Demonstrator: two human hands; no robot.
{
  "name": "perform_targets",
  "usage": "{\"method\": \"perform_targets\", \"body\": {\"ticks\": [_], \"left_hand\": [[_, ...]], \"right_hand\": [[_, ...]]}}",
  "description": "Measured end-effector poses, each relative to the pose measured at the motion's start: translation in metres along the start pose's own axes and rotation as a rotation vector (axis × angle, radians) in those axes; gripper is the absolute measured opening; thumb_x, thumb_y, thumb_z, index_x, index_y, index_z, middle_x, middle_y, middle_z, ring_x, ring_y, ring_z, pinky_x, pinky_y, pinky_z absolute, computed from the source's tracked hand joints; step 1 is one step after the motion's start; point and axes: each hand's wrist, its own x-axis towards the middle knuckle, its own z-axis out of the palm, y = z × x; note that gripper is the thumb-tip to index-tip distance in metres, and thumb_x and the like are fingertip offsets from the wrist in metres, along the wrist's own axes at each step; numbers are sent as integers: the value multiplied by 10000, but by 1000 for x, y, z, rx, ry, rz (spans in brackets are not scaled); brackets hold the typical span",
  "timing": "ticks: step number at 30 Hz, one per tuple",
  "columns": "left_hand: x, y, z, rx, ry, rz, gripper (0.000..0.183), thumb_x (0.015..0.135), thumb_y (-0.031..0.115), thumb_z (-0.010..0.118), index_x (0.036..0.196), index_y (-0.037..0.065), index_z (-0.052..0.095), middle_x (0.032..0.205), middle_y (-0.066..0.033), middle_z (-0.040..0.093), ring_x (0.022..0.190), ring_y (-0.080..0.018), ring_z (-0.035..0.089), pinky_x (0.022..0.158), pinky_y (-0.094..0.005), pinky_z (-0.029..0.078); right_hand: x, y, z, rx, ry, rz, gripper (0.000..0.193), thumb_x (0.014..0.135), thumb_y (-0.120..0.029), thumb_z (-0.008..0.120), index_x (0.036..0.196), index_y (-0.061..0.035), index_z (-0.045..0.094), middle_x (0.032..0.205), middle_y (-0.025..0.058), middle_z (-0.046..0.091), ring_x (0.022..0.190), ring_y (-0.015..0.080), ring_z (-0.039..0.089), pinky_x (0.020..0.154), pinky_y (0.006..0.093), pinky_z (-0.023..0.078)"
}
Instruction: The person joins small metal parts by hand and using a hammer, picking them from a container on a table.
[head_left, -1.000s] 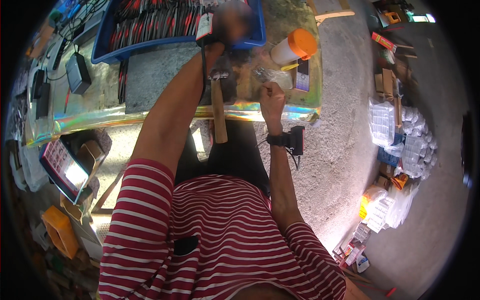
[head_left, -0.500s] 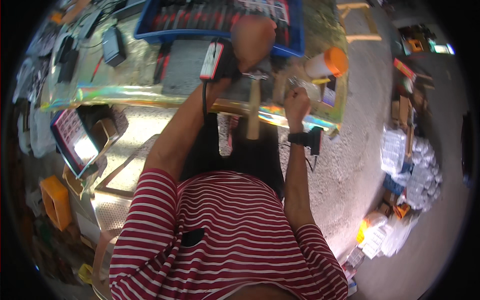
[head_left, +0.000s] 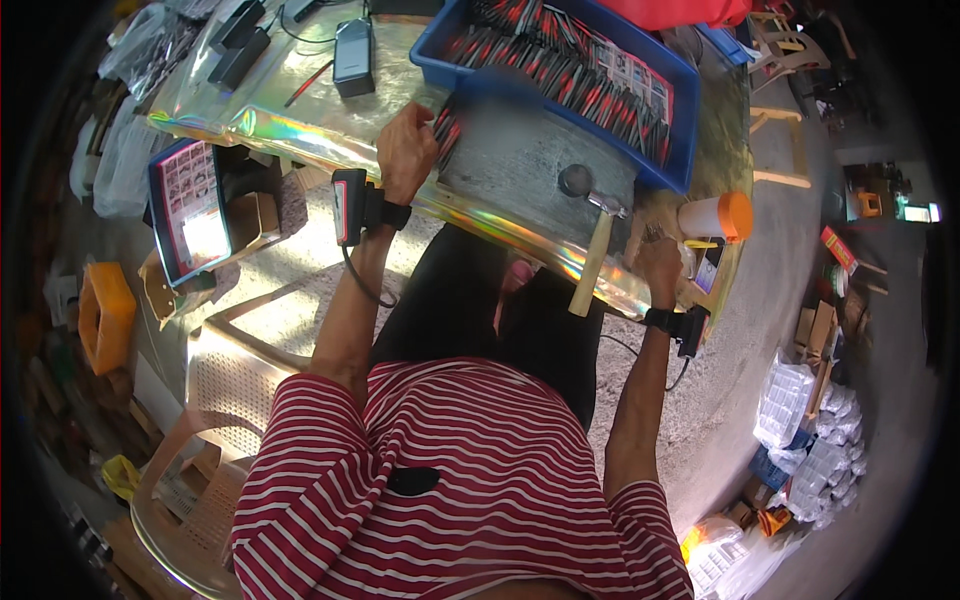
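Observation:
My left hand [head_left: 407, 150] is over the table's near edge, fingers curled at a small pile of slim red-and-black pieces [head_left: 447, 132]; whether it grips one is hard to see. To its right lies a flat grey metal plate [head_left: 520, 165]. A hammer [head_left: 596, 255] rests there, its wooden handle jutting over the edge toward me, with a dark round piece [head_left: 575, 180] by its head. My right hand [head_left: 658, 262] is closed, fingertips down at a heap of small thin pieces [head_left: 652, 234] at the table's right side. What it pinches is too small to make out.
Behind the plate stands a blue tray [head_left: 686, 120] full of red-and-black pieces. A white jar with an orange lid [head_left: 735, 217] lies at the right. A dark grey box-shaped device [head_left: 353, 60] stands at the back left. A plastic chair [head_left: 235, 375] is on my left.
My left hand has moved from near the blue tray's front edge back and left to the loose red-and-black pieces. My right hand stays by the small pieces. The whole view has shifted.

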Motion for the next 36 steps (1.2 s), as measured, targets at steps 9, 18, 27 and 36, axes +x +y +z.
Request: {"method": "perform_targets", "body": {"ticks": [9, 18, 27, 36], "left_hand": [[6, 17, 2, 264, -179, -167, 272, 611, 143, 632, 844, 35, 540, 734, -150, 584, 698, -301, 560, 607, -387, 421], [11, -19, 9, 203, -123, -91, 296, 557, 140, 672, 820, 56, 564, 766, -140, 592, 745, -299, 563, 650, -372, 437], [14, -32, 14, 290, -149, 14, 161, 633, 107, 553, 782, 49, 576, 743, -145, 584, 717, -314, 556, 656, -384, 436], [8, -40, 7, 186, -182, 46, 170, 700, 93, 462, 814, 43, 578, 779, -157, 576, 771, -318, 542, 702, -388, 415]], "right_hand": [[-11, 8, 10, 244, 212, -51, 229, 602, -195, 523, 609, 33, 520, 588, 203, 531, 566, 338, 533, 547, 400, 402], [-2, 24, 31, 637, 308, -111, 108, 618, -70, 535, 572, 13, 482, 493, 77, 453, 460, 152, 445, 468, 301, 376], [-7, 20, 28, 879, 226, 15, 87, 656, -101, 574, 637, -30, 528, 551, -1, 464, 447, 66, 434, 370, 206, 390], [-1, 38, 39, 929, 230, -29, 125, 685, -96, 532, 602, -5, 509, 529, 4, 448, 466, 74, 418, 388, 219, 346]]}}
